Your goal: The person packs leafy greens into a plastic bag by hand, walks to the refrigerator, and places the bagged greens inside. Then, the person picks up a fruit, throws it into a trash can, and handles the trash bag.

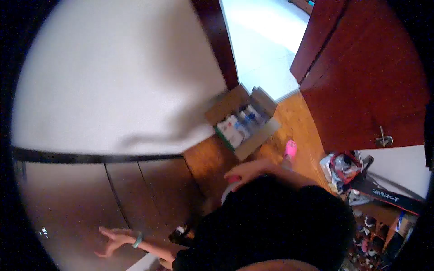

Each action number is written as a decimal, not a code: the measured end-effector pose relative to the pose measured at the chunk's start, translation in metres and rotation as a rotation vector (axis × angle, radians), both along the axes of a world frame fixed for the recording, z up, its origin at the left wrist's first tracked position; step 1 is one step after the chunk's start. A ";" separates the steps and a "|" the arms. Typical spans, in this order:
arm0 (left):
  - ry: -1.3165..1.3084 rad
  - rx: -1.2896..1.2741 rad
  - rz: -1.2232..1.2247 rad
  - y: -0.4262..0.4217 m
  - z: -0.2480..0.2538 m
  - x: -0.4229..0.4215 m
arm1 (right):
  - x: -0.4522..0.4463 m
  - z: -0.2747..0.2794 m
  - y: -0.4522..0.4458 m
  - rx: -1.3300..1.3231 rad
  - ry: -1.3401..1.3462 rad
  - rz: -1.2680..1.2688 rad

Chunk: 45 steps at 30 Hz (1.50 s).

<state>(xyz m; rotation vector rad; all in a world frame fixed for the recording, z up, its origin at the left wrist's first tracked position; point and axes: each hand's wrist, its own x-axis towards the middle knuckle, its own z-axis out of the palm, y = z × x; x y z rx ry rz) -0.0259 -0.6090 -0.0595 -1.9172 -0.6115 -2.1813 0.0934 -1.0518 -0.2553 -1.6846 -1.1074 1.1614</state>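
My left hand (113, 241) is stretched out at the lower left in front of the brown panels, its fingers apart and nothing in them. A pale green bangle (137, 240) circles that wrist. Near the middle, my right hand (242, 173) is beside my black shirt (275, 221), its fingers partly hidden and blurred. Just above it on the wooden floor stands an open cardboard box (257, 142) holding white and blue packages (235, 131). A pink shoe (290, 149) shows right of the box.
White wall (113, 77) fills the upper left, above brown cabinet panels (68, 194). A bright doorway (262, 49) lies beyond the box, with a dark red door (366, 81) on its right. Bags (343, 167) and a rack of shoes (368, 235) stand at the lower right.
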 end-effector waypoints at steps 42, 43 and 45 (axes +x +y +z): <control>1.711 -0.414 -1.319 -0.598 -0.021 0.810 | 0.729 -0.003 -0.411 -0.394 -0.348 -0.307; 1.733 -0.421 -1.287 -0.597 -0.031 0.842 | 0.759 -0.009 -0.410 -0.333 -0.314 -0.298; 1.745 -0.441 -1.243 -0.592 -0.065 0.882 | 0.799 -0.027 -0.408 -0.148 -0.265 -0.254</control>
